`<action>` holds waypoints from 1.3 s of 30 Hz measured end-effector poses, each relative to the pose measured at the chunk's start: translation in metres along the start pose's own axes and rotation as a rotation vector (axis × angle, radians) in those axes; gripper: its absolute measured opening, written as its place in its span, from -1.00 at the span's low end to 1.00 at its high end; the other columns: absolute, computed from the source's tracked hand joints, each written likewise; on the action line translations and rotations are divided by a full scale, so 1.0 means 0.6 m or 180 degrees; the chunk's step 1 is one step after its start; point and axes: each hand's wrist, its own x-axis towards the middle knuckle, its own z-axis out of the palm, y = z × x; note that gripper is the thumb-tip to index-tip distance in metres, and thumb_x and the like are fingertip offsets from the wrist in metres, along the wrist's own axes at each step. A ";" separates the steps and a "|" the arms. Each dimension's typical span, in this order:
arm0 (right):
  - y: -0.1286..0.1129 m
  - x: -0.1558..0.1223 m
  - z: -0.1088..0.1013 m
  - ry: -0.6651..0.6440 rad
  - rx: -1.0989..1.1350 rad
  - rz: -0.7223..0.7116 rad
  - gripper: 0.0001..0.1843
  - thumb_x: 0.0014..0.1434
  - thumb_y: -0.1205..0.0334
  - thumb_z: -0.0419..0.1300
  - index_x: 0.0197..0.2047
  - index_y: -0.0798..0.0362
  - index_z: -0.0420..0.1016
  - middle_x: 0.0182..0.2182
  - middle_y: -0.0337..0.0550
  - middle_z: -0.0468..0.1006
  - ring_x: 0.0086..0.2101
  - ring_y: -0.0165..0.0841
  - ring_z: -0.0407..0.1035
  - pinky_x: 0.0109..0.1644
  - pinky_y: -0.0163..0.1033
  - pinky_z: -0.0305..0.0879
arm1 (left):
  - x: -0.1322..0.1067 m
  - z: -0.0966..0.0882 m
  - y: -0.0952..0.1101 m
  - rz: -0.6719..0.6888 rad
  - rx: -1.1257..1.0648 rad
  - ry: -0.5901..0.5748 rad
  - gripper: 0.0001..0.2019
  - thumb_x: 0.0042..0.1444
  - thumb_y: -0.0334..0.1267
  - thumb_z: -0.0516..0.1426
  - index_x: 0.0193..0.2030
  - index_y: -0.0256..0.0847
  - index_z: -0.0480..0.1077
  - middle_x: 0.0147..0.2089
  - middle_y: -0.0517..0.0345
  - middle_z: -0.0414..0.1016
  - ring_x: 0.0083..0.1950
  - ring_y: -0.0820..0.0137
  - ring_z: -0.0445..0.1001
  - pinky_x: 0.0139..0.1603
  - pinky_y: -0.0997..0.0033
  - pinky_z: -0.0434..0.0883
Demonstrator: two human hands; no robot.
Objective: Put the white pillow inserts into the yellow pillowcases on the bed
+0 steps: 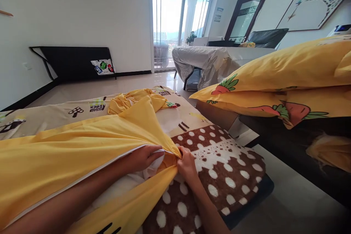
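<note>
Watching from afar, I have the blanket [229, 170] in front, with the cover [82, 131] lying on it and running out to the left. My left hand [146, 158] is inside the cover's opening, on the inner cloth [149, 172]; my right hand [187, 162] is just to the right of it, at the opening's edge. To my right, cushions [263, 69] lie stacked on a bench [287, 144], with a box [216, 115] below their left end. Beyond the blanket, on the left, a frame [76, 60] stands by the wall [90, 7], a packet [102, 67] at its right end. Farther back, a sliding door [170, 11] is left of and behind a table [197, 56]. A chair [268, 38] sits behind the table; a picture [307, 7] hangs to the right of another door [245, 18].
</note>
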 end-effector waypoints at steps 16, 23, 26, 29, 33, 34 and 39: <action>-0.042 -0.007 -0.016 -0.0584 0.2874 0.0883 -0.62 -0.18 0.09 0.38 -0.27 0.09 0.52 -0.34 -0.14 0.59 -0.33 -0.28 0.42 -0.26 -0.27 0.31 | 0.006 0.025 0.011 0.1403 0.1466 -0.0798 -0.78 0.26 -0.25 0.00 -0.05 -0.22 0.41 0.14 0.02 0.40 0.30 0.25 0.17 0.33 0.22 0.06; -0.031 -0.015 -0.010 -0.0137 0.2960 0.1157 -0.64 -0.20 0.10 0.38 -0.33 0.08 0.47 -0.39 -0.16 0.56 -0.32 -0.27 0.41 -0.25 -0.24 0.34 | 0.022 0.042 -0.007 0.0907 0.1772 -0.1361 -0.77 0.26 -0.23 -0.02 -0.16 -0.23 0.44 0.01 -0.01 0.49 0.06 0.22 0.42 0.12 0.18 0.28; -0.027 -0.015 -0.002 -0.0134 0.3459 0.1337 -0.68 -0.20 0.16 0.33 -0.32 0.05 0.45 -0.40 -0.17 0.55 -0.35 -0.28 0.42 -0.28 -0.23 0.34 | 0.018 0.039 -0.007 0.0868 0.1590 -0.1181 -0.79 0.25 -0.25 0.00 -0.15 -0.24 0.42 -0.03 -0.01 0.50 -0.03 0.24 0.45 0.02 0.27 0.33; -0.031 -0.015 -0.004 -0.0492 0.3717 0.1428 -0.68 -0.23 0.29 0.27 -0.30 0.06 0.44 -0.35 -0.15 0.56 -0.31 -0.26 0.43 -0.26 -0.22 0.35 | 0.007 0.030 0.001 0.0842 0.1309 -0.1064 -0.80 0.26 -0.27 -0.02 -0.19 -0.22 0.41 -0.10 0.05 0.52 -0.09 0.30 0.46 -0.01 0.33 0.34; -0.036 -0.018 -0.010 -0.0716 0.3683 0.1337 -0.57 -0.34 0.47 0.20 -0.27 0.07 0.44 -0.32 -0.20 0.57 -0.30 -0.30 0.43 -0.23 -0.27 0.34 | -0.005 0.021 0.014 0.1041 0.0973 -0.0895 -0.73 0.26 -0.31 -0.03 0.06 -0.19 0.34 0.13 0.03 0.40 0.18 0.28 0.31 0.24 0.29 0.20; -0.035 -0.019 -0.009 -0.0675 0.3646 0.1295 -0.57 -0.33 0.47 0.20 -0.27 0.07 0.44 -0.33 -0.21 0.57 -0.31 -0.31 0.43 -0.24 -0.28 0.33 | -0.005 0.021 0.015 0.1081 0.0902 -0.0838 -0.68 0.26 -0.32 -0.03 0.12 -0.18 0.30 0.19 0.02 0.35 0.25 0.28 0.23 0.30 0.28 0.14; -0.016 -0.017 0.008 -0.0509 0.3408 0.1461 -0.65 -0.28 0.30 0.35 -0.32 0.10 0.47 -0.43 -0.22 0.57 -0.41 -0.36 0.40 -0.29 -0.29 0.30 | -0.003 0.034 0.006 0.0859 0.0711 -0.0868 -0.76 0.24 -0.35 -0.03 -0.02 -0.20 0.38 0.12 -0.02 0.39 0.22 0.27 0.27 0.28 0.22 0.18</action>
